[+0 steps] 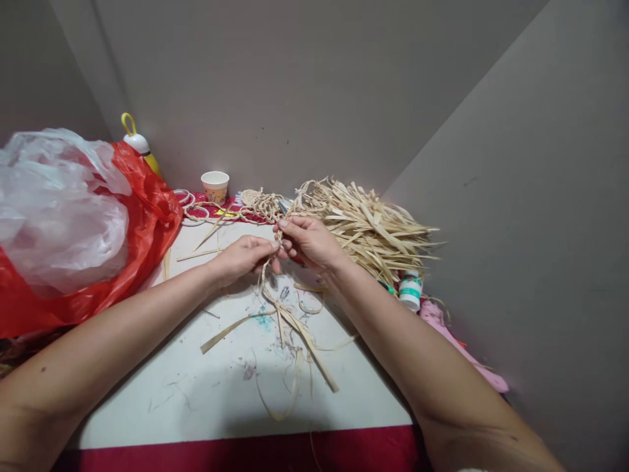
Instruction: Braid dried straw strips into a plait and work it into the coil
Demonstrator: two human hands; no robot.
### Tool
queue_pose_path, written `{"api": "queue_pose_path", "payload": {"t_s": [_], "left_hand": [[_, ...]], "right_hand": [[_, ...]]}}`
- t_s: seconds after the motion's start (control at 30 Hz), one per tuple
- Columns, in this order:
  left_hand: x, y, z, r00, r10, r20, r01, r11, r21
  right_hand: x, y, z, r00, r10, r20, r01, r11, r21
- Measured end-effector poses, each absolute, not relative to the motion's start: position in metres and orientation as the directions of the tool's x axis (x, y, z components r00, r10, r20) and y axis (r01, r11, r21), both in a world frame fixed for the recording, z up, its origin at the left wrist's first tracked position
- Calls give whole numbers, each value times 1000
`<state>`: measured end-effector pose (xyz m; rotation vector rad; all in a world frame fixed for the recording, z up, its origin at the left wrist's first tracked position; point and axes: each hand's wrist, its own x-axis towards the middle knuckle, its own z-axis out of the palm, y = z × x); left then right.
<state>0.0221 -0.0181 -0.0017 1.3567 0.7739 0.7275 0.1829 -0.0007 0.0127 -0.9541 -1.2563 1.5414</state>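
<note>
A thin braided straw cord [266, 270] runs between my two hands over the white board. My left hand [247, 255] pinches it from the left, thumb and finger pressed together. Just above and to the right, my right hand [310, 241] grips the same cord between thumb and fingers. Below the hands the cord spreads into loose flat straw strands [299, 330] lying on the board. Behind my right hand rests a big bundle of dry straw [378, 226]. More braided cord [265, 204] lies coiled behind my hands.
A red plastic bag [152, 203] with a clear bag [63, 216] bulges at the left. A paper cup [215, 188] and a yellow-and-white bottle [140, 144] stand at the back. A white-green bottle [410, 290] and pink cloth [459, 341] are right. Straw scraps litter the white board [142, 413].
</note>
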Motion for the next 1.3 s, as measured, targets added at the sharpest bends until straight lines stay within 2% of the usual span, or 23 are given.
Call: {"api": "queue_pose_path", "payload": {"t_s": [0.07,0.13,0.3,0.43,0.53,0.7,0.83,0.97,1.17,1.3], "left_hand": [[22,-16,-1,571,817,-84,-77,154,985],[21,-15,-1,565,822,-66,-90,141,986],[22,-18,-2,525,850,44,125,-129,984],[25,-25,-1,473,860,193,395,-403,826],[26,-28,-2,494,843,214,470,-466,750],[30,-29,-5,547,823,151,272,-345,898],[30,-23,-5,513,857,46,56,-87,995],[25,-15,-4,515,854,-81,-118,164,979],[21,-12,-3,557,826,-79,-193,221,956],[18,-11,-2,618,767,-173,-231,387,892]], "right_hand": [[184,-2,16,-287,958,12,-168,-38,-985],[184,-3,17,-273,961,36,-146,-5,-989],[183,-2,12,-217,973,84,-56,74,-996],[181,-3,9,-153,982,114,-63,105,-992],[180,-5,10,-143,986,82,-81,71,-994],[179,-4,8,-171,985,12,-134,-11,-991],[181,1,8,-189,981,33,-213,-8,-977],[184,3,11,-160,983,96,-234,56,-971],[185,3,12,-139,986,88,-226,55,-973],[187,4,9,-163,982,96,-227,58,-972]]}}
